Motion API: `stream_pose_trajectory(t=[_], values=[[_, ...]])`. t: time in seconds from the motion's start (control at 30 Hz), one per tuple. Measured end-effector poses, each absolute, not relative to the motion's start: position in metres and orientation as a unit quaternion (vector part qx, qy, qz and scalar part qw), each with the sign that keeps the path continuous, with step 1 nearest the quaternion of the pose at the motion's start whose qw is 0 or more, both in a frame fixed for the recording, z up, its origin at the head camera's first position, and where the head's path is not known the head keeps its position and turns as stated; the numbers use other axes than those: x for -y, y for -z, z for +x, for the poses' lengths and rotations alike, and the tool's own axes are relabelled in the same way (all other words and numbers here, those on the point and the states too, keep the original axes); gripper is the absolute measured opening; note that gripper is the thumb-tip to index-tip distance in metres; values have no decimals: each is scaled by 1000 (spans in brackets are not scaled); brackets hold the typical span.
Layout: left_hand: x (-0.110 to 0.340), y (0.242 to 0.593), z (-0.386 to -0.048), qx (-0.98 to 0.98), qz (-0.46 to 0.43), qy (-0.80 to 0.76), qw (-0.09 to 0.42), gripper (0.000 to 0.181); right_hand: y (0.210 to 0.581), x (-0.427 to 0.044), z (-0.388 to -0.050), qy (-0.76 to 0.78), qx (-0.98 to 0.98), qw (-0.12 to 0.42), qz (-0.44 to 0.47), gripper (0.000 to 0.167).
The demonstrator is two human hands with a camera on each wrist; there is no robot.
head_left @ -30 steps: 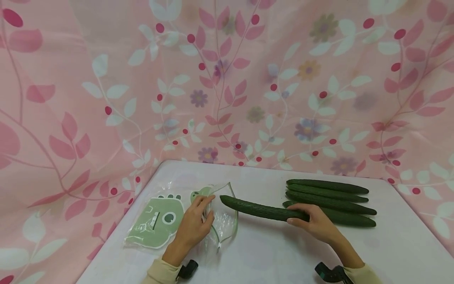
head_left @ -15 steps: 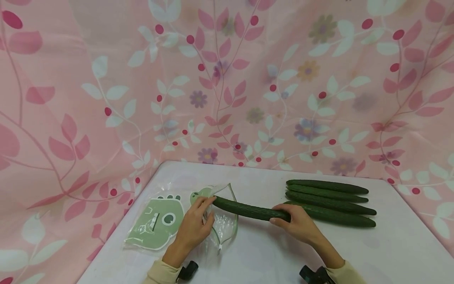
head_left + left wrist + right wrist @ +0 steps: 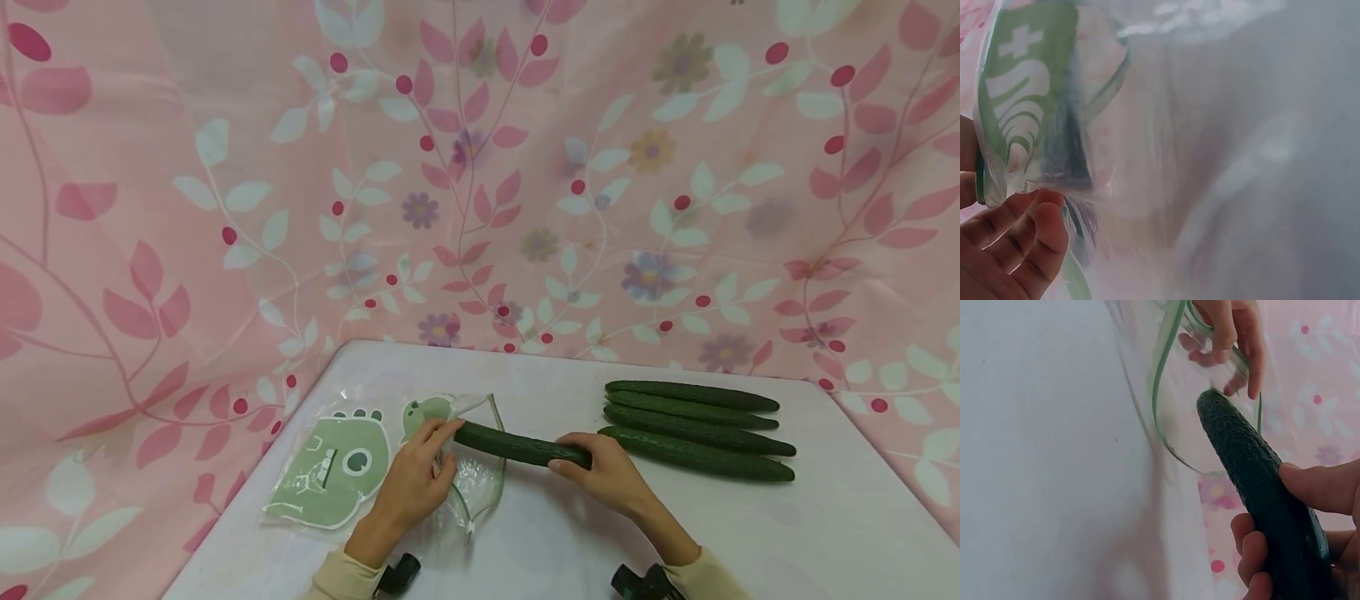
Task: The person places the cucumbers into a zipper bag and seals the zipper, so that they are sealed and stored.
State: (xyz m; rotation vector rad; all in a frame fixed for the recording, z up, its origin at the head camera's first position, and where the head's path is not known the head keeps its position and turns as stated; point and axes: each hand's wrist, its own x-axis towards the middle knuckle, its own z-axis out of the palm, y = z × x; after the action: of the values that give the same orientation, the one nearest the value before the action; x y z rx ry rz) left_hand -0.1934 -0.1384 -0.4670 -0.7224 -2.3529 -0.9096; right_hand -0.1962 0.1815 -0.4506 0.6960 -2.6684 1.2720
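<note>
My right hand (image 3: 609,477) grips a long dark green cucumber (image 3: 517,447) by its right end, fingers below and thumb above in the right wrist view. The cucumber points left into the mouth of a clear plastic zip bag (image 3: 480,485) with green edging. My left hand (image 3: 408,482) pinches the bag's rim, holding the mouth apart. In the left wrist view, fingers (image 3: 1044,247) hold the clear film beside a green and white print (image 3: 1022,75). In the head view, the cucumber's tip is partly hidden by the left hand and bag.
Several cucumbers (image 3: 697,454) lie side by side at the right of the white table (image 3: 547,367). Left of my left hand lies clear plastic with a green cartoon monster print (image 3: 330,475); whether it joins the held bag I cannot tell. A pink floral cloth (image 3: 495,217) hangs behind.
My right hand has carried the cucumber leftward, from just outside the bag's mouth to inside it. The left hand has stayed almost still at the rim.
</note>
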Motion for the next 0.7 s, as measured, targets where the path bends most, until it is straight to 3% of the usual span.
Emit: stream_pose_trajectory(t=[0.33, 0.7], values=[[137, 467, -193, 861, -273, 349, 250, 53, 460, -165, -201, -473, 853, 31, 220, 26], [137, 469, -194, 856, -237, 362, 283, 57, 464, -162, -201, -550, 813, -25, 189, 28]])
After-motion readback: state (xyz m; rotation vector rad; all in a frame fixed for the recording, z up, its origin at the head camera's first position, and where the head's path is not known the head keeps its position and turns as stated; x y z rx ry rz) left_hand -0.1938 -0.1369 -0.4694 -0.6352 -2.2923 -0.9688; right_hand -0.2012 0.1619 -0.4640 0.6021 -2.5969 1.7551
